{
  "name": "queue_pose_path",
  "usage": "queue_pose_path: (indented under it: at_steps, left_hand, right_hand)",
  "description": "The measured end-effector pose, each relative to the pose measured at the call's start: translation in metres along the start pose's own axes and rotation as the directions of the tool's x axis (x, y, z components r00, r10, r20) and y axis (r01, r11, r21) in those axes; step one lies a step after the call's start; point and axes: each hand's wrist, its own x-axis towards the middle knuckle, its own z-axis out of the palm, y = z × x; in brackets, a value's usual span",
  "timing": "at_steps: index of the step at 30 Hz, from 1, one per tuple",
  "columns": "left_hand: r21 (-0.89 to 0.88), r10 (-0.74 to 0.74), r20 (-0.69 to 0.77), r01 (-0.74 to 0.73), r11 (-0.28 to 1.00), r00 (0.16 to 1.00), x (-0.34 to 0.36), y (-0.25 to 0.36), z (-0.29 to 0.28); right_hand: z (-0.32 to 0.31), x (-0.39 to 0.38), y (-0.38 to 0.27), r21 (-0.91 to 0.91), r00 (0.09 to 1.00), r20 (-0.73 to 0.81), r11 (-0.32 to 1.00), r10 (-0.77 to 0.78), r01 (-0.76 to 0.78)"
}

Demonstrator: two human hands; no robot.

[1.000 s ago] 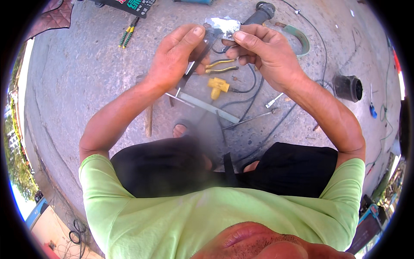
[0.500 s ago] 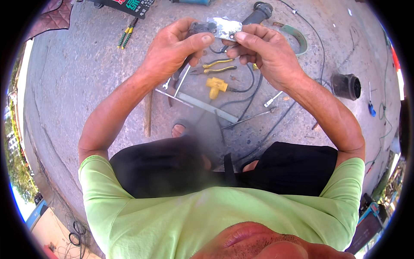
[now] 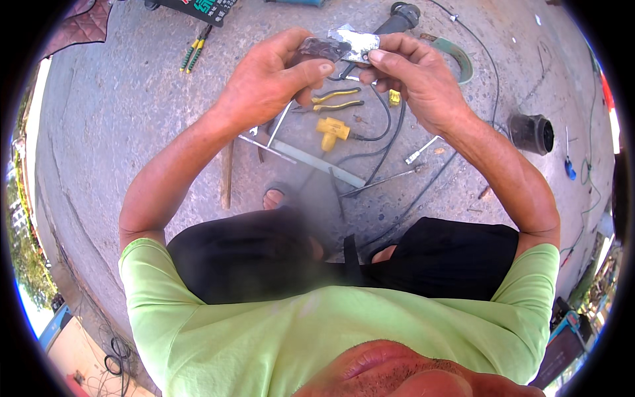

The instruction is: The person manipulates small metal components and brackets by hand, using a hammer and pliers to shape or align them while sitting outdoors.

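Note:
My left hand (image 3: 274, 73) is closed on a dark, flat metal piece (image 3: 319, 49), pinching it between thumb and fingers. My right hand (image 3: 413, 73) grips a shiny silver metal plate (image 3: 360, 45) with a small hole near its thumb. The two pieces meet or overlap between my hands; whether they are joined I cannot tell. Both are held up above the ground. Below them lie yellow-handled pliers (image 3: 338, 104), a small yellow block (image 3: 395, 97) and a yellow T-shaped connector (image 3: 332, 131) on a cable.
A pale metal bar (image 3: 324, 164) and a T-shaped rod tool (image 3: 264, 145) lie before my feet. Farther off are a dark cylindrical tool (image 3: 395, 23), a green curved band (image 3: 458, 58) and green-yellow pliers (image 3: 194, 53). At right stand a black can (image 3: 530, 133) and a blue-handled screwdriver (image 3: 570, 167).
My hands have shifted slightly right, with more of the dark piece showing beside the silver plate. The small yellow block has come into fuller view under my right hand.

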Motion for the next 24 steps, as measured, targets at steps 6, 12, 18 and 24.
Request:
queue_pose_path:
  at_steps: [6,12,18,24]
  left_hand:
    - [0.098,-0.013,0.049,0.008,0.995,0.999,0.000,0.003,0.001]
    - [-0.114,-0.088,-0.001,0.088,0.990,0.996,-0.003,0.005,0.005]
    - [0.047,-0.072,-0.123,0.078,0.996,0.990,0.009,0.000,0.002]
    - [0.092,0.085,-0.139,-0.072,0.993,0.987,0.010,-0.008,0.006]
  right_hand:
    - [0.002,0.003,-0.002,-0.202,0.996,0.035,0.975,-0.086,0.091]
    - [0.004,0.004,-0.004,-0.358,0.993,0.070,0.926,-0.099,0.117]
    - [0.006,0.004,-0.002,-0.435,0.980,0.080,0.878,-0.181,0.198]
    - [0.011,-0.002,-0.010,-0.432,0.971,0.094,0.870,-0.219,0.238]
